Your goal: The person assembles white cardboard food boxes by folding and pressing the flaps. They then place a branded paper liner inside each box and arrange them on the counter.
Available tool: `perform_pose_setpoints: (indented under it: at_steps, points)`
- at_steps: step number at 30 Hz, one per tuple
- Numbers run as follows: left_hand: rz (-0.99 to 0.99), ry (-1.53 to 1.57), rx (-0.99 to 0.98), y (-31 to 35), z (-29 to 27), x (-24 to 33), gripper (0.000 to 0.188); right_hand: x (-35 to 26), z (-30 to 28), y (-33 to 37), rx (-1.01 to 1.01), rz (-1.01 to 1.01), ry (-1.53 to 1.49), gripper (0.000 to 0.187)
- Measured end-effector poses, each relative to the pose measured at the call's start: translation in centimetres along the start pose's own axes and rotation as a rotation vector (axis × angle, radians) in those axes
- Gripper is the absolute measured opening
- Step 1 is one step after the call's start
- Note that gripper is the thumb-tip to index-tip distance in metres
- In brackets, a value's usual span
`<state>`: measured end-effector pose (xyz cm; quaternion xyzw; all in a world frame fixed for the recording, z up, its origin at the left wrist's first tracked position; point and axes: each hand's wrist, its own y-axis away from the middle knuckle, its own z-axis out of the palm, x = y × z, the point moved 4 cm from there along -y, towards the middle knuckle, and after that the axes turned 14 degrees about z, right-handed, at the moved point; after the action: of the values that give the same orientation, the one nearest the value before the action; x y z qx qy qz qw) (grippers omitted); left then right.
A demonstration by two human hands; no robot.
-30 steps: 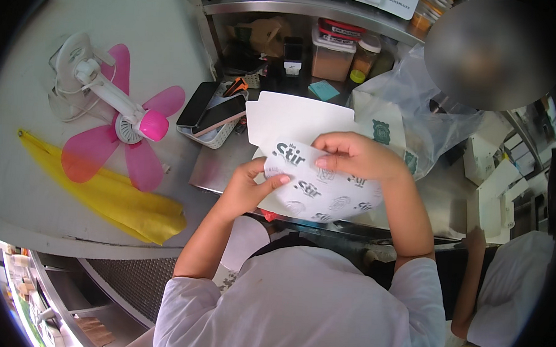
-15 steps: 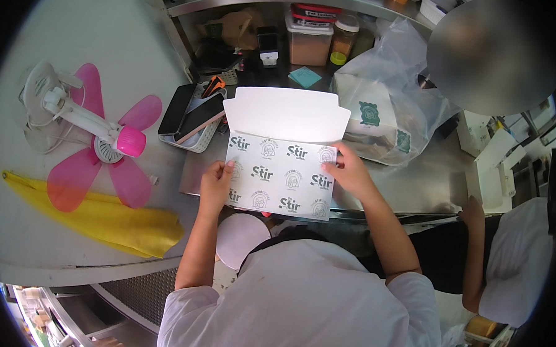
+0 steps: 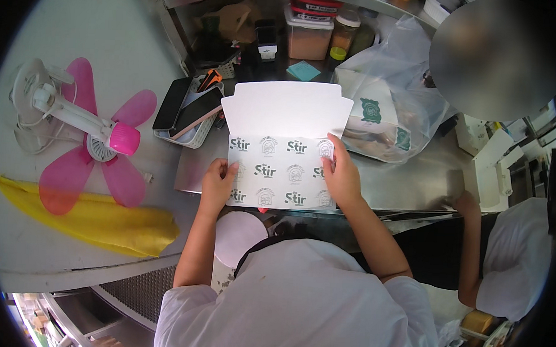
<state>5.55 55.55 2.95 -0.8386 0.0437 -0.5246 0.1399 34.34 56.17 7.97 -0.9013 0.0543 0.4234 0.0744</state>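
A white paperboard food box (image 3: pixel 287 109) with its lid raised is between my hands above the counter's front edge. Across its lower part lies a sheet of white paper with green print (image 3: pixel 280 185). My left hand (image 3: pixel 216 186) grips the left side, thumb on the paper and fingers curled behind. On the right side, my right hand (image 3: pixel 344 176) holds the upper part, its thumb pressed over the paper's edge. The fingers behind the box are hidden, and so is the box's base under the paper.
A plastic bag (image 3: pixel 412 86) with packed boxes stands behind right. A white basket (image 3: pixel 196 134) with phones sits left, beside a pink fan (image 3: pixel 102 147) and yellow cloth (image 3: pixel 102 225). Tubs (image 3: pixel 308 41) line the back. At right, a co-worker's hand (image 3: pixel 467 203) is near open boxes (image 3: pixel 495 161).
My right hand has turned more upright and its thumb has shifted on the paper's right edge. The lid looks slightly wider, and the paper's lower edge sits a little higher.
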Motion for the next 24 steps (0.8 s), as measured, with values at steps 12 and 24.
perform_pose_setpoints:
  at_steps: [12, 24]
  points:
    - [-0.065, 0.180, -0.059, 0.3, 0.8, -0.7, 0.023, 0.2, -0.6, 0.2, 0.110, -0.054, 0.041, 0.040]
    - [0.596, -0.639, -0.115, 3.0, -0.4, 8.9, 0.045, -1.7, -2.0, 1.8, 0.157, -0.272, 0.164, 0.037]
